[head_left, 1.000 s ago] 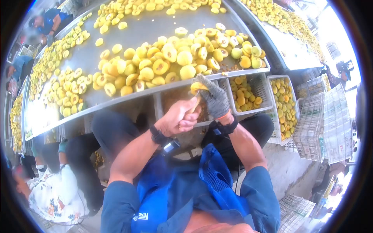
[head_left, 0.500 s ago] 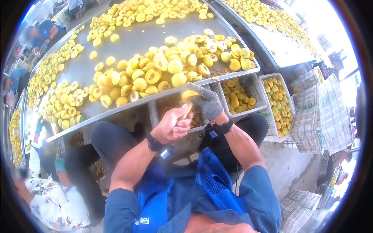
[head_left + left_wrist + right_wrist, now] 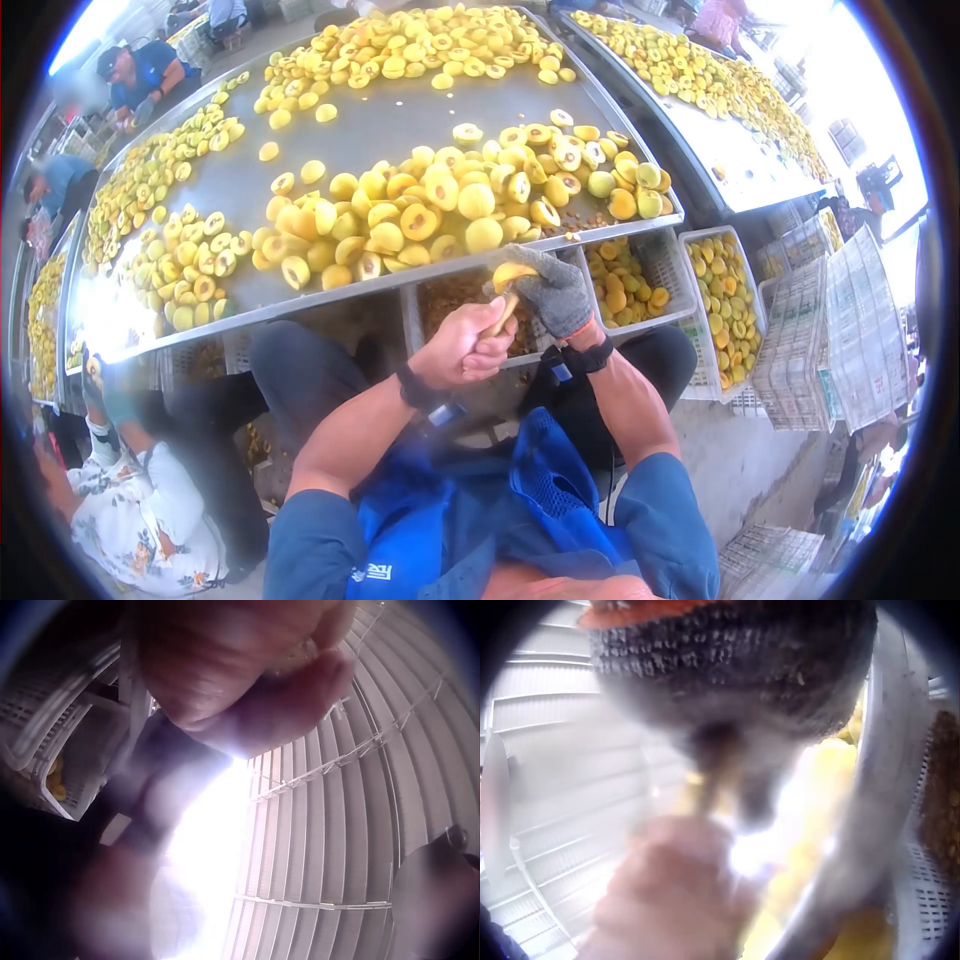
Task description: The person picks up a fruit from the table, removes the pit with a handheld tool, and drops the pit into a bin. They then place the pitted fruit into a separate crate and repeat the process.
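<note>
In the head view my bare left hand (image 3: 465, 345) grips a thin tan handle (image 3: 503, 312) that points up towards the gloved hand. My right hand (image 3: 556, 294), in a grey knitted glove, holds a yellow fruit piece (image 3: 512, 274) at the handle's upper end, just off the table's near edge. The curled fingers of the left hand (image 3: 240, 671) fill the top of the left wrist view. Dark glove fabric covers the right hand (image 3: 735, 667) in the right wrist view, where the handle is blurred. Fingers hide the contact between tool and fruit.
Many halved yellow fruits (image 3: 418, 222) lie on the metal table (image 3: 370, 118). Below its edge stand a crate of brown bits (image 3: 412, 318) and crates of fruit (image 3: 620, 285) (image 3: 720, 300). Stacked crates (image 3: 845, 330) are at the right; a person in floral white (image 3: 150, 515) sits at the left.
Table and hands sit lower and further right in the head view than half a second ago, as the view has shifted. The hands keep their hold on the handle and fruit.
</note>
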{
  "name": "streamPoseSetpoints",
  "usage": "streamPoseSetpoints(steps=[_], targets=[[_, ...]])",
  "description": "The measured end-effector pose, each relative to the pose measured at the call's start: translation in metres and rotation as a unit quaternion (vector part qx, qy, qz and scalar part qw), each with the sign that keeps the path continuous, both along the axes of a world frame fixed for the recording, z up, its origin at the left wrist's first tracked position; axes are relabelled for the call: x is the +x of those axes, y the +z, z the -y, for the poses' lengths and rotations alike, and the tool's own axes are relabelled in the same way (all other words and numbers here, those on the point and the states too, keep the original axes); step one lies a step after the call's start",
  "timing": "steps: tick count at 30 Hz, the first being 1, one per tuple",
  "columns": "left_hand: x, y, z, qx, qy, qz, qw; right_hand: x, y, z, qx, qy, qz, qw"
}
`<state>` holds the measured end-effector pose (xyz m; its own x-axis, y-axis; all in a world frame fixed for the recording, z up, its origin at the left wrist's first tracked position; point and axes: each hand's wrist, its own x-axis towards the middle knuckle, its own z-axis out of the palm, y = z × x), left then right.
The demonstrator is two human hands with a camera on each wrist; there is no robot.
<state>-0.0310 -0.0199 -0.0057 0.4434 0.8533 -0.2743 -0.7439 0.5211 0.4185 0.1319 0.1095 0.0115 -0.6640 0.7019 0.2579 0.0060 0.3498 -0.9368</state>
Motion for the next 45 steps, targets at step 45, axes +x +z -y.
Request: streamPoseSetpoints(steps=[45], targets=[[0.020, 0.020, 0.002, 0.034, 0.079, -0.273, 0.958, 0.007, -0.005, 0.003, 0.008, -0.005, 0.021, 1.000]])
